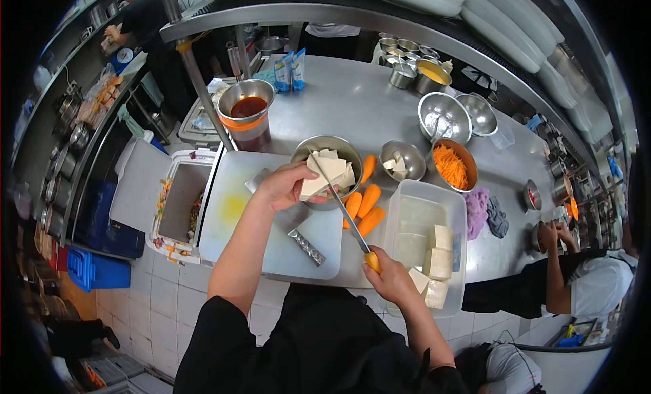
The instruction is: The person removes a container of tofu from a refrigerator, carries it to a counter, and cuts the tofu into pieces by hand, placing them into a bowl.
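My left hand (288, 185) holds a white block of tofu (319, 175) above a metal bowl (339, 144) with cut white pieces in it. In my right hand (393, 275) is the yellow handle of a knife (354, 226); its long blade reaches up to the block. Several peeled carrots (370, 200) lie beside the bowl. At the right a clear plastic tub (422, 205) holds liquid and several white blocks (439, 264). A cleaver-like tool with a patterned handle (306, 247) rests on the white cutting board (234, 245).
A small bowl (411, 153) holds white pieces, and another bowl holds shredded carrot (453, 167). A container of red liquid (249, 108) stands behind the board. An open bin (178, 211) is at the left. A co-worker's hands (557, 237) are at the right. A shelf (291, 17) crosses above.
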The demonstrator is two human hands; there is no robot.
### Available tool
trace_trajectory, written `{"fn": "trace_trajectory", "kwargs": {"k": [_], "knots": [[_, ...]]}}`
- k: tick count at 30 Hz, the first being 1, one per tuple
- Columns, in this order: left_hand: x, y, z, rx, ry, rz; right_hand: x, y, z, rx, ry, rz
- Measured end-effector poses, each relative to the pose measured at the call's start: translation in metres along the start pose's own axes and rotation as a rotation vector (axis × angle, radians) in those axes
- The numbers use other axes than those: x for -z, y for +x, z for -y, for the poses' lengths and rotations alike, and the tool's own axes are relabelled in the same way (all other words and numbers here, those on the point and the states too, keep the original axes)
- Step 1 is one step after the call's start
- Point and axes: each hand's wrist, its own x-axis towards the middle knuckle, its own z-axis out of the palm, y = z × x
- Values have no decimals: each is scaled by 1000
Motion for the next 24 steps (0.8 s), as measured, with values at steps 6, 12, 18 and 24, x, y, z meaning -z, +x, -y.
{"fn": "trace_trajectory", "kwargs": {"k": [6, 12, 18, 24], "knots": [[2, 3, 8, -4, 60, 81, 2, 5, 7, -62, -45, 82], [8, 0, 4, 73, 152, -87, 19, 11, -1, -264, 507, 422], [12, -2, -22, -66, 674, -293, 35, 0, -1, -254, 589, 231], [-3, 39, -37, -23, 1084, -424, 34, -8, -9, -297, 634, 104]]}}
